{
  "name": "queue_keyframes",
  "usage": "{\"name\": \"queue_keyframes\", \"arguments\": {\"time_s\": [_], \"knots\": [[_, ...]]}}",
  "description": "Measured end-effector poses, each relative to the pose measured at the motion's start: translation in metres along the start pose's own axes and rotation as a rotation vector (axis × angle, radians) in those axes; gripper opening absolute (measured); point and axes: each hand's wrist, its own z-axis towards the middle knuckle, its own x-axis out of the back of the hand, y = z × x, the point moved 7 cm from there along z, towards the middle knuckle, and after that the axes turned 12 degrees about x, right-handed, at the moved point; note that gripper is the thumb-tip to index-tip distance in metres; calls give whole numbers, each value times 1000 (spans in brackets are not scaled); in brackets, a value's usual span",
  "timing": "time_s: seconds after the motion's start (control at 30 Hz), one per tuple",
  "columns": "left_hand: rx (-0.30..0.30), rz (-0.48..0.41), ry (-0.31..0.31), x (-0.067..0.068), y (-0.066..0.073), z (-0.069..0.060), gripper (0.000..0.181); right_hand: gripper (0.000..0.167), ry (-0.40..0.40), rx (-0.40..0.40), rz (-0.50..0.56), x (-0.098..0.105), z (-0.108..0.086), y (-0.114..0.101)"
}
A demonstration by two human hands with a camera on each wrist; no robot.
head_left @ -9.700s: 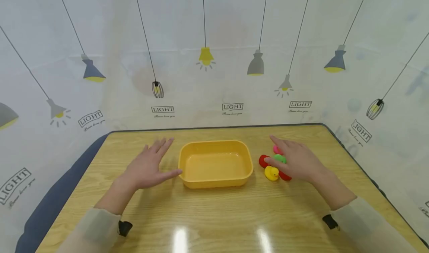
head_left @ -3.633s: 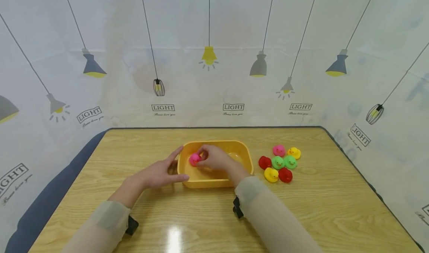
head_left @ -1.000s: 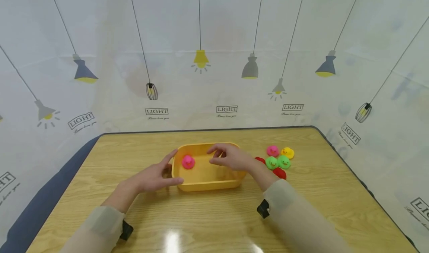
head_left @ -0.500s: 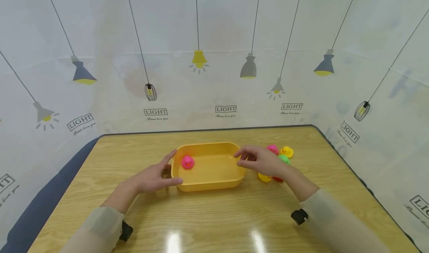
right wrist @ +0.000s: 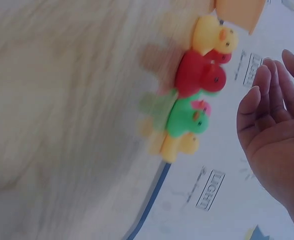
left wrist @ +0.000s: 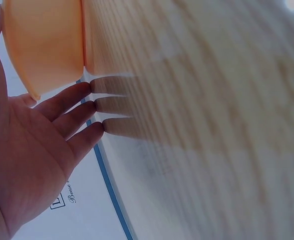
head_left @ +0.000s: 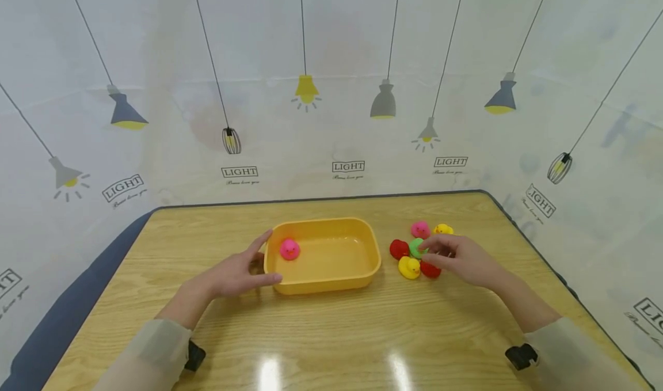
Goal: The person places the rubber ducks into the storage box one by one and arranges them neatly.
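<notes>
A yellow rectangular tray (head_left: 323, 287) holds one pink duck (head_left: 289, 249) near its left end. My left hand (head_left: 233, 273) rests at the tray's left end, thumb on the near rim and a finger at the far corner; in the left wrist view its other fingertips touch the table beside the tray (left wrist: 47, 45). Over the duck cluster on the right hovers my right hand (head_left: 466, 258), fingers loosely bent, holding nothing. Near it are a green duck (head_left: 417, 247), red ducks (head_left: 399, 249) and a yellow duck (head_left: 409, 268). The right wrist view shows a gap between the hand (right wrist: 274, 120) and the ducks (right wrist: 200, 75).
At the back of the cluster sit another pink duck (head_left: 420, 229) and a second yellow duck (head_left: 444, 229), partly covered by the right hand in the head view. Behind the wooden table (head_left: 321, 333) hangs a pale curtain (head_left: 279, 109) printed with lamps.
The right hand let go of the pink duck in the tray, then moved right, out over the duck cluster. The left hand stays at the tray's left end. The head view has shifted slightly.
</notes>
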Motion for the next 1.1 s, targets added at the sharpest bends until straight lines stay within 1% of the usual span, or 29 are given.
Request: {"name": "queue_keyframes", "arguments": {"time_s": [0.2, 0.43, 0.63, 0.77, 0.93, 1.1], "knots": [[8, 4, 0, 1, -1, -1, 115, 27, 44, -15, -8, 18, -16, 15], [11, 6, -5, 2, 1, 0, 116, 30, 63, -68, -13, 30, -22, 28], [36, 5, -7, 2, -1, 2, 116, 31, 60, -107, 11, 32, -23, 34], [38, 7, -2, 2, -2, 2, 116, 32, 52, -125, 21, 31, -23, 39], [17, 16, 0, 1, -2, 2, 116, 34, 39, -162, 35, 28, -26, 51], [6, 14, -2, -1, -1, 3, 116, 35, 62, -167, 1, 34, -26, 65]]}}
